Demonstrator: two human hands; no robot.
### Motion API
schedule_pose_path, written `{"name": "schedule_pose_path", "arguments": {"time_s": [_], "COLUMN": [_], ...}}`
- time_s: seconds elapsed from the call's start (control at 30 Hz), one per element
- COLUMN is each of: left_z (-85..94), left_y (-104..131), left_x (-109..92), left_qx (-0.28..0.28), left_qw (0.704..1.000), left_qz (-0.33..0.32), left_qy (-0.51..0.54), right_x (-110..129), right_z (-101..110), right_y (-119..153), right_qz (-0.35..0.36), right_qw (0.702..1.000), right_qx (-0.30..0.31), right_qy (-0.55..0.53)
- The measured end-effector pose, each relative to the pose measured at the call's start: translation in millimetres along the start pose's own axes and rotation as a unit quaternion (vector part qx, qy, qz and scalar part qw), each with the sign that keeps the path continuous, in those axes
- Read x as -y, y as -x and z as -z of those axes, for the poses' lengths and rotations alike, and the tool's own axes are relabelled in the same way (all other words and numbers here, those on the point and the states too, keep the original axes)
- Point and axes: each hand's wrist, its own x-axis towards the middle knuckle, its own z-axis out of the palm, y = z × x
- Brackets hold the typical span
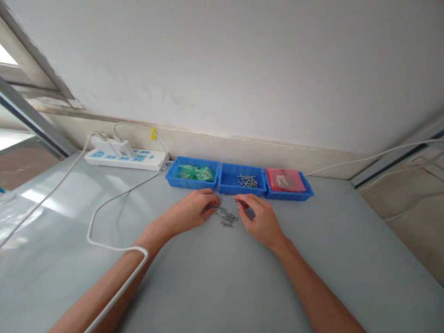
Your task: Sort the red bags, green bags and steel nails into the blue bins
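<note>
A small pile of metal screws (228, 218) lies on the grey table between my two hands. My left hand (200, 208) is at the pile's left, its thumb and fingers closed around screws whose shafts stick out to the right. To the right of the pile, my right hand (258, 216) has its thumb and fingertips pinched together, with something small and metallic at the tips, too small to make out. Just behind the hands, the middle blue tray (242, 188) holds more screws (248, 181) in its right part.
The left blue tray (192, 184) holds green plastic bags; the right blue tray (289, 195) holds red packets (285, 180). A white power strip (126, 159) with plugged-in adapters stands at the back left. Its white cable (92, 226) runs over the table and across my left forearm. A wall rises behind.
</note>
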Motion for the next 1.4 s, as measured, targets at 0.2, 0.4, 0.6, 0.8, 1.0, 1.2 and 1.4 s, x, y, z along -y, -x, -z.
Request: {"name": "schedule_pose_path", "arguments": {"time_s": [0.2, 0.4, 0.6, 0.8, 1.0, 1.2, 1.4], "left_z": [-8.8, -8.3, -4.8, -3.1, -5.1, -1.7, -4.9], "left_y": [-4, -6, -8, -9, -7, -2, -3], "left_x": [5, -5, -16, -22, -14, -7, -4], "left_qx": [-0.015, -0.054, -0.09, -0.1, -0.113, -0.022, 0.003], "left_qw": [1.0, 0.997, 0.989, 0.982, 0.99, 0.999, 0.999], "left_qz": [-0.015, -0.031, -0.02, -0.002, 0.001, -0.038, -0.043], "left_qy": [0.014, 0.045, 0.113, 0.16, 0.081, 0.004, 0.014], "right_x": [0, -1, -2, -6, -13, -12, -7], "right_z": [0, 1, 2, 5, 6, 14, 16], "right_y": [-1, -1, -3, -8, -10, -9, -9], "right_qz": [0.002, -0.015, -0.062, -0.176, -0.212, -0.174, -0.152], "right_qw": [1.0, 1.0, 0.996, 0.931, 0.895, 0.911, 0.921], "right_qx": [0.007, 0.009, 0.018, 0.034, -0.006, -0.042, -0.041], "right_qy": [-0.001, -0.005, -0.063, -0.318, -0.393, -0.372, -0.357]}}
